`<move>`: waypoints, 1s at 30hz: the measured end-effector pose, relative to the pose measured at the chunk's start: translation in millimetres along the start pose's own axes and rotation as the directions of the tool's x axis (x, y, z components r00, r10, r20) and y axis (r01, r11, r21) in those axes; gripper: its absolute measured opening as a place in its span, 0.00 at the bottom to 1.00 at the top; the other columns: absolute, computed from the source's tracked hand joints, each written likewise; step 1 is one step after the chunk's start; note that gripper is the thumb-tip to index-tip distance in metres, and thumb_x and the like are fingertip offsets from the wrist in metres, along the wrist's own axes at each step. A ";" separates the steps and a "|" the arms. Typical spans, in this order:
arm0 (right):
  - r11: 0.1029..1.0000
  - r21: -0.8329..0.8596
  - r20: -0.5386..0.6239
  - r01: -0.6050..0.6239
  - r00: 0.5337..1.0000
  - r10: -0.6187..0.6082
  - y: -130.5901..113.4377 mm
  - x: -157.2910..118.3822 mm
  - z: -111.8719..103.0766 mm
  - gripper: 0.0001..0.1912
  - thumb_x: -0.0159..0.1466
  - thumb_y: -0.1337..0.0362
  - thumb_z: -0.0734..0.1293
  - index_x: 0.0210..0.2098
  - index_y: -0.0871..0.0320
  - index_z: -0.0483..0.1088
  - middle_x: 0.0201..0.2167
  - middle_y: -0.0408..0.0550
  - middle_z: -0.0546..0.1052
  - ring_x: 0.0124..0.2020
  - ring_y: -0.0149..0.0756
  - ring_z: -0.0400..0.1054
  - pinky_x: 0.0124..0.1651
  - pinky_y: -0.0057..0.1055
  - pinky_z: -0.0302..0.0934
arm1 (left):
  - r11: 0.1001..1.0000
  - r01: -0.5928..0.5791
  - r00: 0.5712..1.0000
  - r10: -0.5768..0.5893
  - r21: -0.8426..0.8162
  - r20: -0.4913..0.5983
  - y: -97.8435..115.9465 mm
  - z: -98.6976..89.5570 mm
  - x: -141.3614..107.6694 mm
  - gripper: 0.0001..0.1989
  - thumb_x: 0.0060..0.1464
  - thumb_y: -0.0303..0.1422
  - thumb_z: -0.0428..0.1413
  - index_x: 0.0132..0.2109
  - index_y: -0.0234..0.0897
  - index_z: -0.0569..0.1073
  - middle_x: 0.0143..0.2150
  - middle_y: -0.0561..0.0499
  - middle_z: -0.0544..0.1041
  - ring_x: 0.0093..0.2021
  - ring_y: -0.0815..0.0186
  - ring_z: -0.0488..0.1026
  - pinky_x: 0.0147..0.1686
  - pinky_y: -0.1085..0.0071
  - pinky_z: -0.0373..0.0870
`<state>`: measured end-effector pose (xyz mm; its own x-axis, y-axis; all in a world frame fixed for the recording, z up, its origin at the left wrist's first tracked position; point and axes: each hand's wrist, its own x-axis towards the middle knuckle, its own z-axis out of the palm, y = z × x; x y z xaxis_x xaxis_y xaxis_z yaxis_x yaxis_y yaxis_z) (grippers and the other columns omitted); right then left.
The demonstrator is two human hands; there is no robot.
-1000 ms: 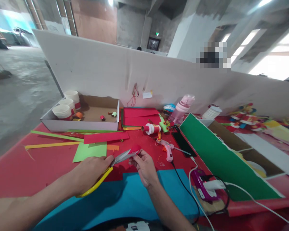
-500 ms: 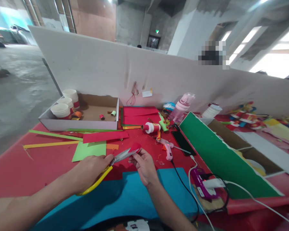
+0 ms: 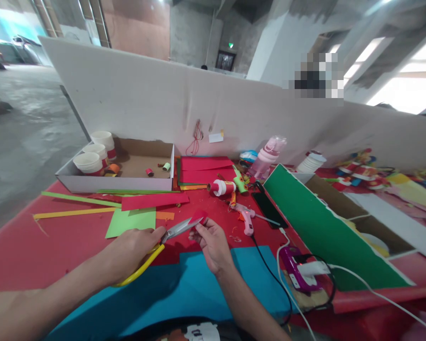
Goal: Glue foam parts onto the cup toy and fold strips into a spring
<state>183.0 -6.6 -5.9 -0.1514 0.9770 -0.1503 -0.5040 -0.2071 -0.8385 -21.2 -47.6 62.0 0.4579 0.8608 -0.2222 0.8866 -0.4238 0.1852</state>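
Yellow-handled scissors point(image 3: 142, 270) are gripped in my left hand point(image 3: 133, 253), their metal blades pointing right over the red tabletop. A small piece of red paper point(image 3: 198, 217) is pinched between the thumb and fingers of my right hand point(image 3: 210, 241). The scissor blades meet the paper at its edge; how deep they reach cannot be made out. Blue card point(image 3: 206, 289) lies beneath both wrists. Left of the blades are a light green sheet point(image 3: 133, 222) and a red strip of paper point(image 3: 152, 201).
A pink glue gun point(image 3: 246, 218) and a red-and-white paper cup model point(image 3: 224, 187) lie ahead. At the back left a box point(image 3: 117, 183) holds paper cups point(image 3: 88, 162). To the right stand a green-sided box point(image 3: 326, 227), a phone point(image 3: 268, 210) and a purple power strip point(image 3: 300, 272) with cables.
The scissor blades look slightly more closed at the red paper. Both hands stay in nearly the same place, and the view has shifted a little.
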 end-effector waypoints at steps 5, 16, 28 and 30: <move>0.988 -0.106 -0.039 0.115 0.992 -0.120 -6.0 5.8 -10.9 0.10 0.52 0.60 0.73 0.28 0.57 0.70 0.22 0.38 0.70 0.24 0.26 0.64 0.31 0.24 0.60 | 1.000 -0.003 1.000 0.002 -0.025 -0.008 -2.4 1.7 -2.1 0.15 0.62 0.31 0.39 0.51 0.38 0.64 0.35 0.43 0.75 0.33 0.57 0.74 0.29 0.68 0.63; 0.978 -0.157 -0.020 0.135 0.990 -0.140 -5.1 4.0 -14.4 0.11 0.53 0.60 0.73 0.28 0.57 0.68 0.21 0.37 0.69 0.24 0.26 0.63 0.30 0.23 0.57 | 0.999 0.027 0.999 -0.028 -0.048 -0.024 -5.1 6.3 -0.9 0.16 0.62 0.33 0.39 0.54 0.40 0.62 0.36 0.44 0.75 0.36 0.55 0.74 0.30 0.67 0.64; 0.963 -0.211 -0.035 0.166 0.984 -0.177 -3.3 1.9 -9.4 0.10 0.54 0.59 0.72 0.27 0.57 0.69 0.23 0.38 0.69 0.25 0.27 0.63 0.31 0.24 0.58 | 0.999 0.039 0.998 -0.039 0.000 -0.057 -3.3 2.8 -2.3 0.17 0.61 0.32 0.39 0.54 0.39 0.62 0.34 0.44 0.75 0.32 0.59 0.74 0.29 0.70 0.64; 0.964 -0.211 -0.037 0.163 0.984 -0.174 -4.2 3.0 -10.2 0.10 0.54 0.59 0.72 0.27 0.57 0.69 0.22 0.38 0.69 0.25 0.27 0.63 0.31 0.24 0.58 | 0.999 0.036 0.998 -0.037 -0.004 -0.050 -2.9 1.0 -2.7 0.17 0.62 0.32 0.39 0.55 0.40 0.63 0.35 0.44 0.75 0.33 0.59 0.74 0.29 0.70 0.64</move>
<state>193.3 -2.3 -8.1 -0.0302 0.9993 -0.0210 -0.3309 -0.0298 -0.9432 -24.9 -49.1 61.1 0.4213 0.8888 -0.1805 0.9024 -0.3910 0.1811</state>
